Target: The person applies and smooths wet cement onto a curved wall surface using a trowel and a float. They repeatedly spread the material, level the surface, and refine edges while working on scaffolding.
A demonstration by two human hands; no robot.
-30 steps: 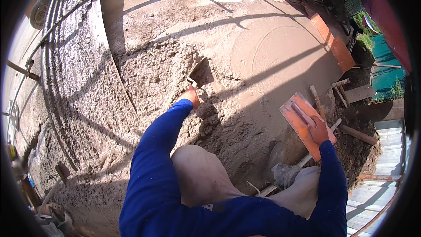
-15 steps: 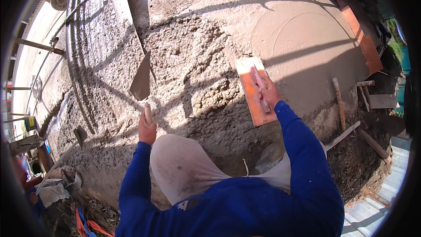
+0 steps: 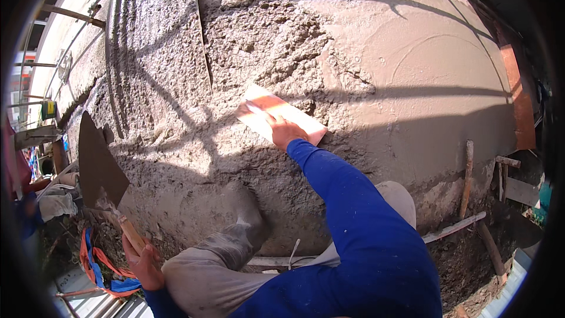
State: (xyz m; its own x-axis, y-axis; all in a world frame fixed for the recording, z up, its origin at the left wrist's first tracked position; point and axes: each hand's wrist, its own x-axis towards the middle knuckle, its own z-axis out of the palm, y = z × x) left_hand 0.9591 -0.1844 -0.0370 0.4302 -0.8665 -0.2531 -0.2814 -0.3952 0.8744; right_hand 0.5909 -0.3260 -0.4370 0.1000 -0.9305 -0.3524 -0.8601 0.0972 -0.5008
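Orange float (image 3: 285, 111), likely light and stiff: right hand (image 3: 288, 133) wrapped round top handle (image 3: 257, 110). Near left, trowel (image 3: 102, 168), likely slick blade: left hand (image 3: 145, 266) gripping wooden handle (image 3: 133, 235).

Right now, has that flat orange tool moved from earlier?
Yes: the flat orange tool has moved left, farther from the orange board at right.

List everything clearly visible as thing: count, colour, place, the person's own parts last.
Trowel: 1, grey, left
Float: 1, pale orange, centre
Wet concrete: 1 stretch, grey-brown, across the middle
Boarding: 1 run, orange, right side
Wooden sticks: several, brown or pale, lower right
Strips: several, orange and blue, lower left
Left hand: 1, bare, on trowel
Right hand: 1, bare, on float
Sleeves: 2, blue, bottom half
Trousers: 1 pair, pale grey, bottom
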